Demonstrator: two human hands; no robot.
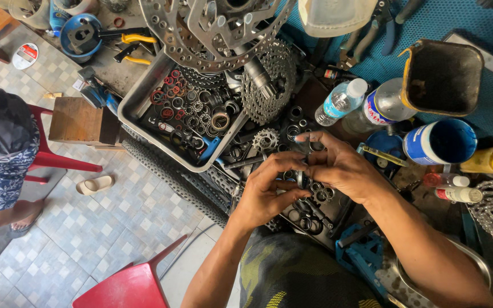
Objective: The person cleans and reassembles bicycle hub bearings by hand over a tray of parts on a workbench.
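Our left hand (266,194) and right hand (340,168) at frame centre, fingertips pinched together on a small metal ring (302,180), steel parts tray (138,105) at upper left

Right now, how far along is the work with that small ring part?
Done: many rings already lie sorted in the metal tray. In hand: left hand and right hand pinch a small ring part between them. Left: loose rings still lie beneath the hands.

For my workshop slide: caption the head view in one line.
Both hands, left hand and right hand, pinch a small metal ring above a parts-strewn workbench.
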